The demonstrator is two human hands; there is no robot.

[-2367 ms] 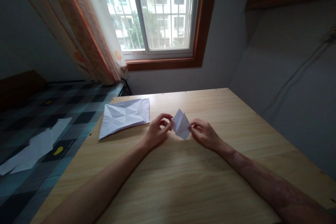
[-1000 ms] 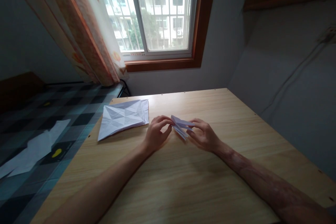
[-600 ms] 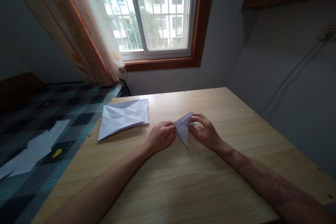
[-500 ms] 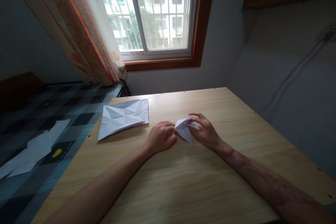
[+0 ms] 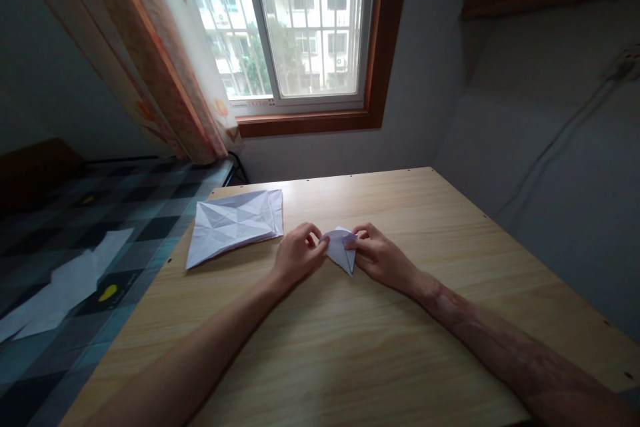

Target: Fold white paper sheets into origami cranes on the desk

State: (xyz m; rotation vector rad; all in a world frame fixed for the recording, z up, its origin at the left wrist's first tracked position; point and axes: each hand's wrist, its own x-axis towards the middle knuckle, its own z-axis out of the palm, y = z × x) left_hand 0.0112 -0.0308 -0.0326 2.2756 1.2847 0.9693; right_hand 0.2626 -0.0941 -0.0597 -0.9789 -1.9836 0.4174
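A small folded piece of white paper (image 5: 341,250) is held between my two hands above the middle of the wooden table (image 5: 320,360), one point of it facing down toward me. My left hand (image 5: 301,252) pinches its left corner between thumb and fingers. On the other side, my right hand (image 5: 376,252) grips the right edge, the thumb lying on the near face. Some of the paper's folds are hidden behind the fingers. Creased white sheets (image 5: 233,223) lie stacked at the table's far left, beyond my left hand.
Left of the table is a bed with a checked cover (image 5: 145,213), with loose white paper pieces (image 5: 75,283) on it. A curtain (image 5: 165,80) hangs by the barred window (image 5: 310,27). A cable (image 5: 555,133) runs down the right wall.
My left hand has shifted from a closed fist beside the paper to a pinch on its corner. The paper has turned and looks more compact, its loose flaps gathered in by my right hand.
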